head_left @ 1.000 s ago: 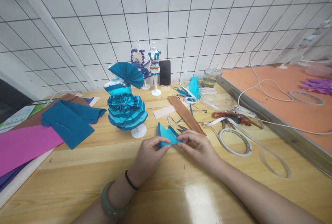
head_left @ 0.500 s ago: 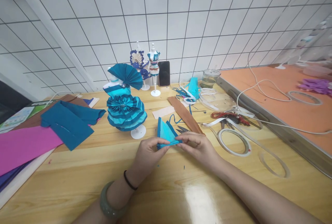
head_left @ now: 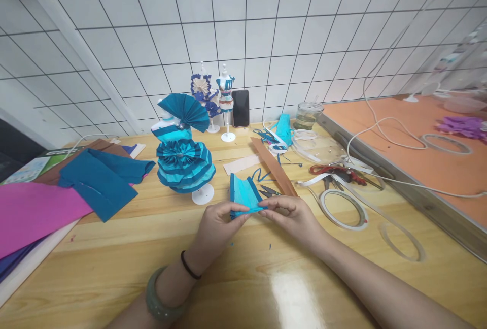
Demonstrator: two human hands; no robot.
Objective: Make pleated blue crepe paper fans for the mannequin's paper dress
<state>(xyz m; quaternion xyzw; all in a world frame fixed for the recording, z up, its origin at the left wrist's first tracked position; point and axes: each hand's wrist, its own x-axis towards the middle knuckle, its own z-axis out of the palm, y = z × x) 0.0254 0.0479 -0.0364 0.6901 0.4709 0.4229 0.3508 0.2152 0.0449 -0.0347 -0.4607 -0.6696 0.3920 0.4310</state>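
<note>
A strip of light blue crepe paper (head_left: 244,192) with darker blue edges lies between my hands, its near end gathered into narrow folds. My left hand (head_left: 220,218) pinches the folded end on the left, thumb towards me. At the right end of the fold, my right hand (head_left: 291,213) pinches the paper between thumb and fingers. The far part of the strip stands up and leans away from me. Just beyond my right fingers lie scissors (head_left: 268,190), their handles partly hidden. To the left stands a small dress form with a ruffled blue paper dress (head_left: 186,165).
Blue paper (head_left: 102,187) and pink paper (head_left: 41,215) lie at left. A brown strip (head_left: 274,166), a tape roll (head_left: 344,209) and loose white tape lie at right. Behind stand a phone (head_left: 241,108), smaller dress forms (head_left: 227,103) and a glass cup (head_left: 309,114).
The raised part of the blue strip has spread wider between my hands. The brown strip beyond has shifted slightly right. Both hands keep nearly the same place and grip.
</note>
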